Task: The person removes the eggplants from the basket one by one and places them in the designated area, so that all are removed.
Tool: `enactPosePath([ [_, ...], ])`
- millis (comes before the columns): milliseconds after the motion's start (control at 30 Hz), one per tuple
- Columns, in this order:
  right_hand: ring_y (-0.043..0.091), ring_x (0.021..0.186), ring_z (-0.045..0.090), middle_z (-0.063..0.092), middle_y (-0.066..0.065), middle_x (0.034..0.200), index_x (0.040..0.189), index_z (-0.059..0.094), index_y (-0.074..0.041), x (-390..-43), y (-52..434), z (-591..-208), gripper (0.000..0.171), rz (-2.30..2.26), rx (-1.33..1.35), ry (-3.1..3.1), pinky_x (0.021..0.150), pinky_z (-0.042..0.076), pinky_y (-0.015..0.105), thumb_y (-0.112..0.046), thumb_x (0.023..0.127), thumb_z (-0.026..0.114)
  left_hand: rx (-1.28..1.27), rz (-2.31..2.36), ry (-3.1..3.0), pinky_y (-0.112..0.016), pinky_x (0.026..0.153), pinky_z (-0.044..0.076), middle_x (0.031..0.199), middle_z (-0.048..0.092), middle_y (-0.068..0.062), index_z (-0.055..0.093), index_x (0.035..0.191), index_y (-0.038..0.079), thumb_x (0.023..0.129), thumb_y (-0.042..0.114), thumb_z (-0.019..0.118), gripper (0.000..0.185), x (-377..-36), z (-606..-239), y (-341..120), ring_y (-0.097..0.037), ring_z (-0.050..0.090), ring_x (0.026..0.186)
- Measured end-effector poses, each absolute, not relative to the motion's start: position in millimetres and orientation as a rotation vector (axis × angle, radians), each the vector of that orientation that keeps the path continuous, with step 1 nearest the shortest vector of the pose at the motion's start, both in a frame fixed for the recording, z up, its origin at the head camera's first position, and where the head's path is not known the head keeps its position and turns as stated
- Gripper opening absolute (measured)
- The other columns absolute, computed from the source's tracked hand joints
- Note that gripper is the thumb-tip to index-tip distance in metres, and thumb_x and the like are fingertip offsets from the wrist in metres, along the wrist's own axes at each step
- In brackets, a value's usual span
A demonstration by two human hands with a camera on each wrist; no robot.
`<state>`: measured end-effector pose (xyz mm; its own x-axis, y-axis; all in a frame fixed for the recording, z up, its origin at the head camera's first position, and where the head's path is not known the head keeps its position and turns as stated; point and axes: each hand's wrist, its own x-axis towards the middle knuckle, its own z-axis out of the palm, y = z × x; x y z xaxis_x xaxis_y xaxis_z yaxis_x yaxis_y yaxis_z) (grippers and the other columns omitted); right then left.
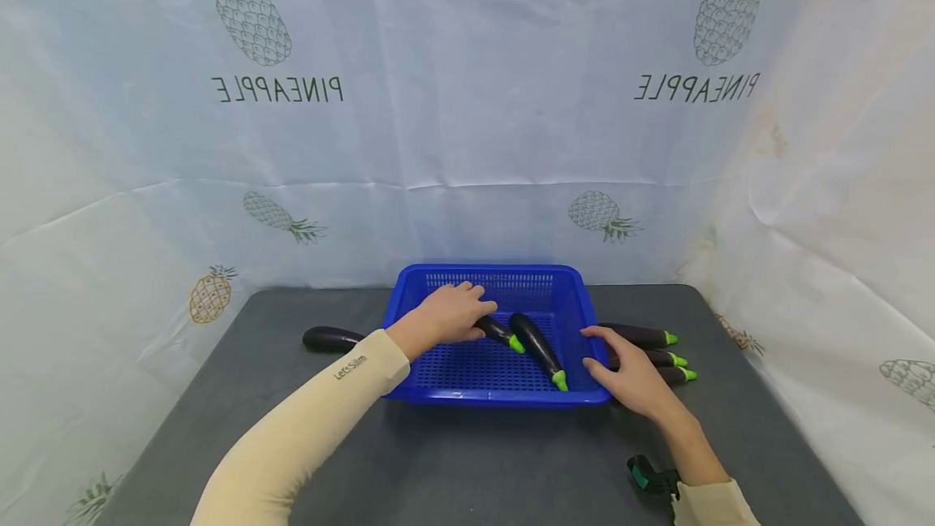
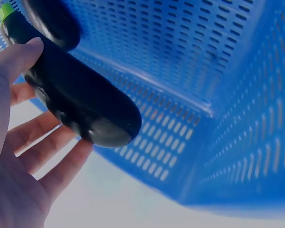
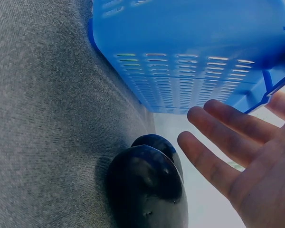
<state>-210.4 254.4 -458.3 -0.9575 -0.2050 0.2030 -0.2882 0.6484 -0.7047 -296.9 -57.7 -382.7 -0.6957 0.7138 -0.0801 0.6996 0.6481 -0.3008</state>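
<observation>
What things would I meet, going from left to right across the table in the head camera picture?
Lone eggplant on the table → left hand holding an eggplant in the blue basket → second eggplant in the basket → right hand → three eggplants beside the basket.

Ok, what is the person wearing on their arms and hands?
Both hands are bare. The left arm wears a cream sleeve down to the wrist, printed with small dark lettering near the cuff. The right arm shows a cream cuff lower down, with a black and teal device strapped at the wrist.
</observation>
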Motion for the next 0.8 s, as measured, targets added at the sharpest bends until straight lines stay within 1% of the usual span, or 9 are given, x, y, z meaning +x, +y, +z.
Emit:
enactPosePath([
  [200, 0.038, 0.108, 0.067, 0.052, 0.027, 0.143, 0.143, 0.052, -0.008, -210.6, 254.8, -458.1, 0.049, 1.208, 0.419, -2.753, 0.084, 0.058, 0.053, -0.021, 0.097, 0.066, -1.179, 0.446, -2.795, -0.039, 0.081, 0.055, 0.114, 0.062, -0.004, 0.063, 0.130, 0.024, 0.097, 0.045, 0.068, 0.039, -292.2, -374.5, -70.5, -0.021, 0.060, 0.100],
  [400, 0.037, 0.109, 0.066, 0.053, 0.025, 0.143, 0.142, 0.053, -0.008, -211.8, 255.1, -459.2, 0.048, 1.172, 0.424, -2.759, 0.085, 0.057, 0.053, -0.022, 0.098, 0.065, -1.259, 0.419, -2.639, -0.035, 0.072, 0.053, 0.105, 0.061, -0.004, 0.063, 0.125, 0.023, 0.097, 0.047, 0.066, 0.037, -284.4, -370.9, -82.6, -0.020, 0.058, 0.089],
  [600, 0.037, 0.109, 0.066, 0.052, 0.026, 0.144, 0.143, 0.052, -0.008, -211.0, 255.3, -458.8, 0.049, 1.182, 0.422, -2.761, 0.084, 0.057, 0.053, -0.022, 0.098, 0.065, -1.281, 0.412, -2.505, -0.033, 0.068, 0.052, 0.101, 0.061, -0.003, 0.064, 0.121, 0.022, 0.097, 0.048, 0.067, 0.035, -274.4, -366.1, -93.6, -0.019, 0.058, 0.085],
  [800, 0.037, 0.109, 0.066, 0.053, 0.026, 0.143, 0.143, 0.053, -0.008, -212.0, 255.5, -459.6, 0.049, 1.181, 0.420, -2.754, 0.084, 0.057, 0.053, -0.022, 0.098, 0.065, -1.265, 0.329, -2.461, -0.032, 0.062, 0.047, 0.093, 0.058, -0.002, 0.066, 0.112, 0.021, 0.094, 0.043, 0.072, 0.029, -266.0, -360.9, -109.1, -0.019, 0.054, 0.078],
])
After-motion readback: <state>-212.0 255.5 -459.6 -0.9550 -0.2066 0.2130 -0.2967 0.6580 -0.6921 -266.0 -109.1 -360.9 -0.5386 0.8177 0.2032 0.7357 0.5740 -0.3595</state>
